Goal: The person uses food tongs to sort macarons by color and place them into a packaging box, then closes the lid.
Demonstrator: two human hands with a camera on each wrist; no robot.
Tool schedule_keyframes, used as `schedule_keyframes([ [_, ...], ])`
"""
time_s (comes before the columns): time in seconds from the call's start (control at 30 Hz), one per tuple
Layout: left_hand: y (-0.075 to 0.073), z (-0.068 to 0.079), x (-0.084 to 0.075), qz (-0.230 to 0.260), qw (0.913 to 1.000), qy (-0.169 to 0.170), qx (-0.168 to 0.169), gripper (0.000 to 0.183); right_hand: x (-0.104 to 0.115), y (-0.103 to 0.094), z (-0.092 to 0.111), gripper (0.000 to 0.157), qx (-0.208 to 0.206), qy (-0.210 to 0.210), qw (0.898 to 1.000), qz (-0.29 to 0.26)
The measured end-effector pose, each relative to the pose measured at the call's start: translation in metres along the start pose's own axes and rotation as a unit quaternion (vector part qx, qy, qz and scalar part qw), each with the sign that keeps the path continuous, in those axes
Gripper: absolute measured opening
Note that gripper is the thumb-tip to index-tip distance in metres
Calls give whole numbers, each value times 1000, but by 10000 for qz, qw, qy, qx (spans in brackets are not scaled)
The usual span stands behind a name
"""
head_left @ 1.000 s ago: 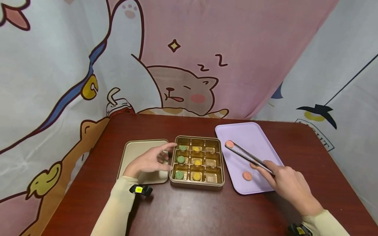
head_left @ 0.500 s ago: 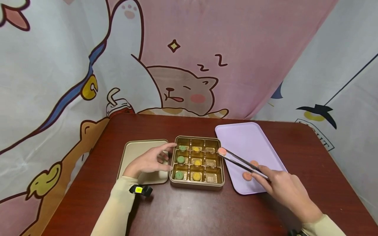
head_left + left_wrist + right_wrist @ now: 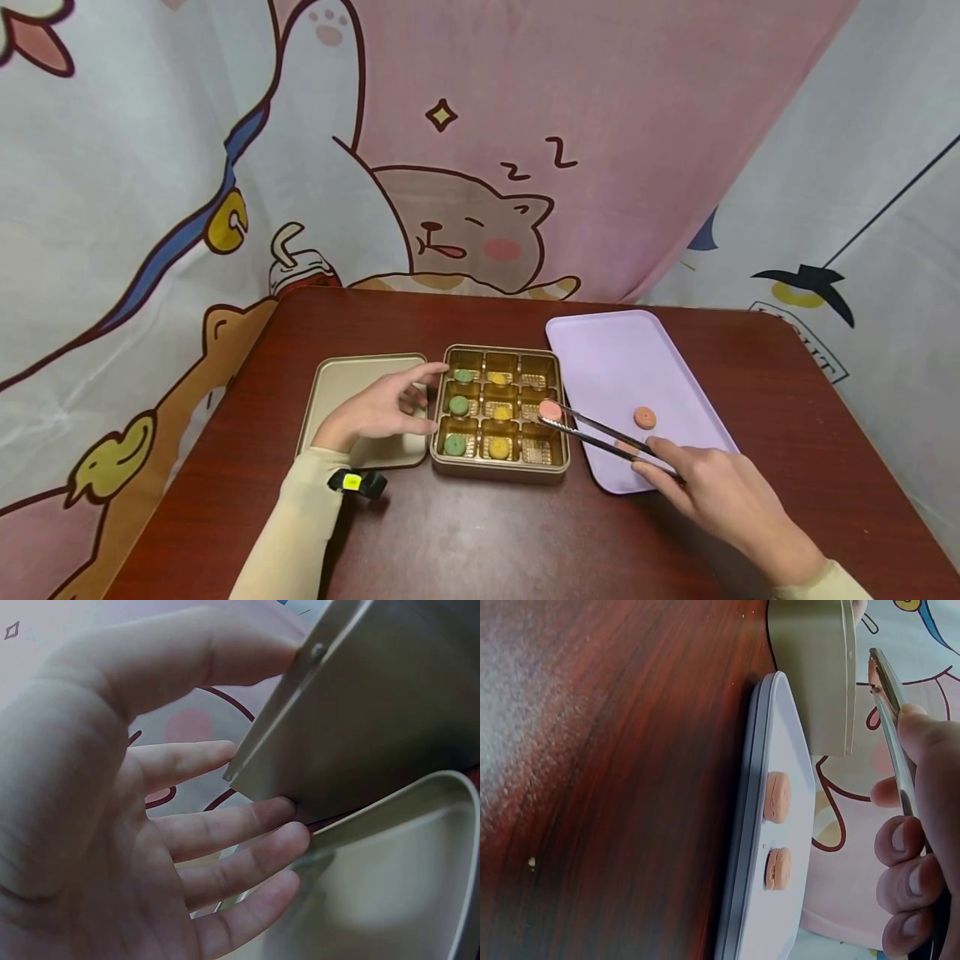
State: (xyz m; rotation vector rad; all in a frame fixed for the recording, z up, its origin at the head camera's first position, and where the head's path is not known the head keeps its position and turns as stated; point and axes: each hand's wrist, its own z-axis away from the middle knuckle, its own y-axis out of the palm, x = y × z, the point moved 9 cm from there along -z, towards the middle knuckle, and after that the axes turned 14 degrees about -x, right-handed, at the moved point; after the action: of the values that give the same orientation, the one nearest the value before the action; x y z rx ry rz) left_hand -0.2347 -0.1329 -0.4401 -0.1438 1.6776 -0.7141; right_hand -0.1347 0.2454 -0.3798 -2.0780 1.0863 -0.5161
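Note:
A gold tin box [image 3: 498, 472] with a divided insert holds green macarons [image 3: 459, 406] in its left column and yellow macarons [image 3: 499, 448] in its middle one. Ridged compartment bottoms show in the right column. My left hand [image 3: 384, 406] rests at the box's left side, thumb and fingers spread; in the left wrist view its fingertips [image 3: 279, 808] meet the wall and rim. My right hand [image 3: 738, 500] grips metal tongs [image 3: 588, 437], also seen in the right wrist view. Their tips pinch a pink macaron [image 3: 550, 410] above the right column's middle compartment.
Right of the box lies a lilac tray [image 3: 607, 342] with two pink macarons [image 3: 777, 797], one partly behind the tongs in the head view. A gold lid [image 3: 337, 379] lies left of the box, under my left hand. A printed cloth [image 3: 637, 125] hangs behind the table.
The tongs with the pink macaron have moved left and nearer to me, from above the tray to over the box's right column. My left hand has stayed in place.

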Motion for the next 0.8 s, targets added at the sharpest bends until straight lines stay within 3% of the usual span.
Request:
schedule_keyframes([
  [0.53, 1, -1, 2, 22, 10000, -5, 29, 90, 8, 1, 4, 23, 391, -200, 9990, -47],
  [0.8, 1, -1, 0, 58, 10000, -51, 43, 90, 9, 2, 7, 31, 447, -216, 9987, 70],
])
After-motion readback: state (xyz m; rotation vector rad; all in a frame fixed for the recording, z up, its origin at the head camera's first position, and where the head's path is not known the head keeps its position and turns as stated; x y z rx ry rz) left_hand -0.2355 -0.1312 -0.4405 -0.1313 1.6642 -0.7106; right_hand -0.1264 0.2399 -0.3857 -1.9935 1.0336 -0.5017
